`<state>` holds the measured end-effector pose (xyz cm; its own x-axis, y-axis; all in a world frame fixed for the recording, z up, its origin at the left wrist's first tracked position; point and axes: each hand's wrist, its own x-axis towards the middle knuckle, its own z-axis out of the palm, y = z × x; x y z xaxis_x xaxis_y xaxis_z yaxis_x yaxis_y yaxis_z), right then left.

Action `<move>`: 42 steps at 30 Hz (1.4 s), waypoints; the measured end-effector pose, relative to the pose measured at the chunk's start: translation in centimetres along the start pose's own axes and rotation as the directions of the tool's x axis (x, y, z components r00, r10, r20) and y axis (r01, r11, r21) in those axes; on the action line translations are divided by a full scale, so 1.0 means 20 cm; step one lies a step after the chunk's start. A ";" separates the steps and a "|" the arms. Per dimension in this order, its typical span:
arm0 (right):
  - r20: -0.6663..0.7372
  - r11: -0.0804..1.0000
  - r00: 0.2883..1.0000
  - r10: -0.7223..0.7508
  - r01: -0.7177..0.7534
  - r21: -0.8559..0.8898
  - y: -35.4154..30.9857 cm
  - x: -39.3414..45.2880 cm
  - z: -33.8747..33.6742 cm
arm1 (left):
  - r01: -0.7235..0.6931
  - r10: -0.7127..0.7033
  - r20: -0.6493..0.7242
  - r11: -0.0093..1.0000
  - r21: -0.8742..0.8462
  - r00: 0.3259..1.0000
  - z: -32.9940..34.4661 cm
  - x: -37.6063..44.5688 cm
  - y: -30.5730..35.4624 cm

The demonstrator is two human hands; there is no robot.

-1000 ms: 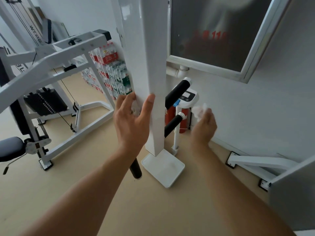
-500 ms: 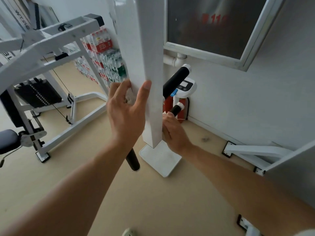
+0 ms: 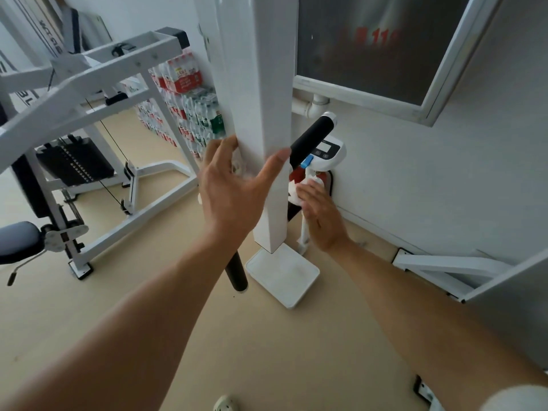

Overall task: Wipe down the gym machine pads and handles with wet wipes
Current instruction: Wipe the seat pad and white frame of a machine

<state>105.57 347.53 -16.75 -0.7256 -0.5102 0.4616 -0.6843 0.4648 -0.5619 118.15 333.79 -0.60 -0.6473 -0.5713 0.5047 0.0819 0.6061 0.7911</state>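
A white square beam (image 3: pixel 267 114) of the gym machine hangs in front of me. My left hand (image 3: pixel 231 197) straddles its lower part with straight fingers and presses a crumpled wet wipe (image 3: pixel 238 170) against it. Behind the beam, my right hand (image 3: pixel 323 218) holds a second wet wipe (image 3: pixel 295 192) around a lower black handle, which is almost wholly hidden. An upper black handle (image 3: pixel 311 140) sticks out to the right of the beam. Another black handle (image 3: pixel 235 274) points down below my left wrist.
A white body scale with a display (image 3: pixel 329 151) and a base plate (image 3: pixel 281 277) stands by the wall. Stacked packs of water bottles (image 3: pixel 189 114) sit behind. A white weight machine (image 3: pixel 89 84) with a dark seat pad (image 3: pixel 17 241) fills the left. A white frame foot (image 3: pixel 444 265) lies right.
My right hand went from the air onto the lower black handle, then slid up it with the wipe now showing at its fingertips. My left hand stayed on the beam.
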 end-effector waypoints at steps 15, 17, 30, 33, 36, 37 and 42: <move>0.049 0.969 0.988 -0.146 0.133 0.208 -0.10 -0.05 0.03 | -0.063 0.059 0.042 0.994 0.090 0.997 0.00 -0.04 -0.03; -0.036 0.975 0.994 0.101 -0.092 0.202 0.00 0.03 0.00 | -0.055 0.053 0.034 0.995 0.080 0.998 0.00 -0.05 -0.02; 0.014 0.999 0.999 -0.039 0.038 0.028 0.09 0.03 0.00 | -0.081 0.080 0.043 0.997 0.005 0.996 -0.02 -0.07 0.00; 0.083 0.943 0.940 -0.331 0.333 -0.016 0.05 -0.08 0.05 | -0.075 0.075 0.040 0.997 -0.001 0.996 -0.02 -0.07 -0.01; 0.165 0.812 0.818 -0.550 0.571 -0.123 0.15 -0.01 -0.03 | -0.067 0.067 0.033 0.998 0.008 0.997 -0.02 -0.07 -0.02; 0.188 0.790 0.806 -0.562 0.590 -0.168 0.19 0.05 -0.07 | -0.068 0.068 0.029 0.998 0.012 0.997 -0.02 -0.07 -0.01; 0.229 0.736 0.803 -0.550 0.596 -0.321 0.19 0.20 -0.20 | -0.076 0.076 0.019 0.997 0.010 0.997 -0.02 -0.07 -0.01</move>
<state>99.78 350.04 -14.25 -0.1900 -0.8313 0.5224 -0.9593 0.2705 0.0816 119.35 334.34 -1.33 -0.6537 -0.5131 0.5562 0.1230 0.6532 0.7471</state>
